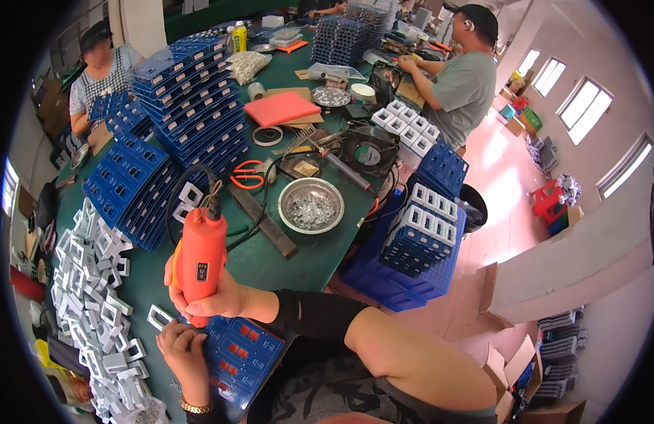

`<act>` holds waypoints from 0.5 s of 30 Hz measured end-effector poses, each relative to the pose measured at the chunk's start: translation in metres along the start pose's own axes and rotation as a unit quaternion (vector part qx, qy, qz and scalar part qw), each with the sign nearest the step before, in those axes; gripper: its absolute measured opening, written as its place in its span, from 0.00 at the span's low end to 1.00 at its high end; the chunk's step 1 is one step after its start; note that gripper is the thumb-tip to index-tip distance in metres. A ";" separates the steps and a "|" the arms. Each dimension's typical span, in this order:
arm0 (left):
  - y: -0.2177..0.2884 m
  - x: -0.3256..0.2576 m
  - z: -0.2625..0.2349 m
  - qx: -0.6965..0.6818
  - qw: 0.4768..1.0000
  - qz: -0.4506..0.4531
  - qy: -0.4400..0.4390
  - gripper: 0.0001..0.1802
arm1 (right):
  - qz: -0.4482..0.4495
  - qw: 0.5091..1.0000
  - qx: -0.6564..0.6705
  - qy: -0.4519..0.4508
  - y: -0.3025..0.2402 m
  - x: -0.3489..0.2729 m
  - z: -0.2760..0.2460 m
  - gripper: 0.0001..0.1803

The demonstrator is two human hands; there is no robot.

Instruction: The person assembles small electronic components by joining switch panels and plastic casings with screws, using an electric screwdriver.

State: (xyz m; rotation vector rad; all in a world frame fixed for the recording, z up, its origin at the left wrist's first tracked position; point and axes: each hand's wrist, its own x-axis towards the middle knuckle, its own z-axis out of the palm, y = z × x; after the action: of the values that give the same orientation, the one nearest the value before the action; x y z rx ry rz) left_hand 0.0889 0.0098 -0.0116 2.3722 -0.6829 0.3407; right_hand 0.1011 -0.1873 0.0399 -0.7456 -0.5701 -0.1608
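Note:
My right hand (231, 297) is wrapped round an orange-red electric screwdriver (202, 247), held upright with its cable at the top. Its lower end points down at the upper left corner of a blue circuit board panel (255, 371) with red display windows. The panel lies at the table's near edge, in front of my body. Close beside the tip, my left hand (182, 353) has its fingers bent and drawn together at the panel's corner; what they pinch, if anything, is hidden. A white rectangular frame (159, 317) lies just beyond the left hand.
White frames (94, 283) are heaped at left, beside tall stacks of blue panels (193, 106). Ahead are a metal bowl of small screws (311, 205), a flat metal bar (262, 222), scissors (248, 174) and a soldering iron (345, 169). A blue crate (405, 283) stands right. Two co-workers sit nearby.

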 end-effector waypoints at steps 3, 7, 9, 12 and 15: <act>-0.004 0.000 -0.001 -0.010 1.000 0.000 -0.005 0.09 | 0.003 1.000 0.000 -0.018 0.004 0.001 -0.002 0.26; -0.001 0.002 -0.003 -0.014 1.000 0.019 -0.001 0.10 | 0.007 1.000 -0.016 -0.021 0.005 0.000 -0.002 0.26; 0.000 0.003 -0.004 -0.025 0.999 0.021 0.000 0.10 | 0.022 0.999 0.006 -0.030 0.002 -0.002 0.000 0.26; -0.002 0.002 -0.004 -0.044 0.999 0.023 -0.003 0.11 | -0.034 0.995 -0.078 -0.046 0.010 -0.001 0.000 0.24; -0.002 0.002 -0.006 -0.040 0.999 0.027 -0.010 0.11 | -0.043 0.994 -0.080 -0.060 0.012 -0.003 0.001 0.24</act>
State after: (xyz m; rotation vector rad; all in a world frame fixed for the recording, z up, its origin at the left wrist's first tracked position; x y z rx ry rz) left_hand 0.0912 0.0145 -0.0076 2.2870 -0.7562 0.3075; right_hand 0.1022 -0.1778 0.0321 -0.8903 -0.7101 -0.2453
